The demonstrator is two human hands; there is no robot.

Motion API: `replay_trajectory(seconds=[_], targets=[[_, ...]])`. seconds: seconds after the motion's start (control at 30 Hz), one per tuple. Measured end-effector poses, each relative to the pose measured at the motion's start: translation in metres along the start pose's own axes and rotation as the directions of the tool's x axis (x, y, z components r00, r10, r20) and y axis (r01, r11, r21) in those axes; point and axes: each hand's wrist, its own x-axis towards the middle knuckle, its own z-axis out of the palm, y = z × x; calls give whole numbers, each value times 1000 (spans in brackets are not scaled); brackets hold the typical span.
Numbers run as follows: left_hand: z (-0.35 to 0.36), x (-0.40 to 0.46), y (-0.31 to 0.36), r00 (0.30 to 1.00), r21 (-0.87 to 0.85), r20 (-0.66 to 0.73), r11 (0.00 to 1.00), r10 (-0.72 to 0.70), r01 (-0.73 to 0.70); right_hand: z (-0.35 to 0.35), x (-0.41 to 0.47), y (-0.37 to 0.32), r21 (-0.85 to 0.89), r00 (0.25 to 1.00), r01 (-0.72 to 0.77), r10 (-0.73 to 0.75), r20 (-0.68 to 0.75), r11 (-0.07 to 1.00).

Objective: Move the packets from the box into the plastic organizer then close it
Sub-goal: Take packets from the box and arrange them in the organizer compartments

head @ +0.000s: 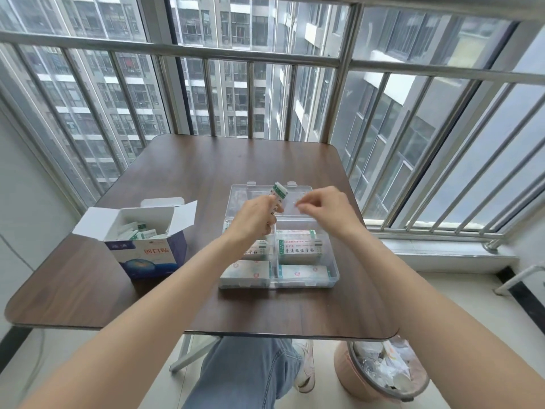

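Head view: left of your hands, the box (pixel 147 246) sits open on the bench (pixel 88 290), packets inside. Your left hand (pixel 256 219) grips a packet stack (pixel 277 199) over the open plastic organizer (pixel 331 273). Beside it, your right hand (pixel 321 206) hovers, fingers curled, grasping nothing visible.

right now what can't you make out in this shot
- Head view: the left hand hides the lower end of the packets it holds and the organizer's back-left compartment.
- How many packets remain in the box: its walls hide most.
- Whether the right hand pinches anything: too small.
- Packet print: blurred.
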Motion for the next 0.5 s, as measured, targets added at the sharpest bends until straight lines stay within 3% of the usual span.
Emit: replay_trajectory(seconds=[0.07, 0.13, 0.27, 0.5], targets=[[-4, -4, 3, 998, -72, 61, 997, -1, 5, -9, -8, -5, 429, 994, -71, 98, -39, 900], [-7, -9, 3, 987, -83, 150, 996, 55, -43, -12, -17, -10, 618, 991, -127, 123, 50, 776], [-8, -15, 4, 954, -101, 271, 990, 127, -103, -7, -25, -15, 645, 995, -97, 72, 65, 758], [-13, -17, 5, 980, -204, 66, 964, 188, -171, -6, -29, -17, 664, 999, -41, 41, 16, 746]])
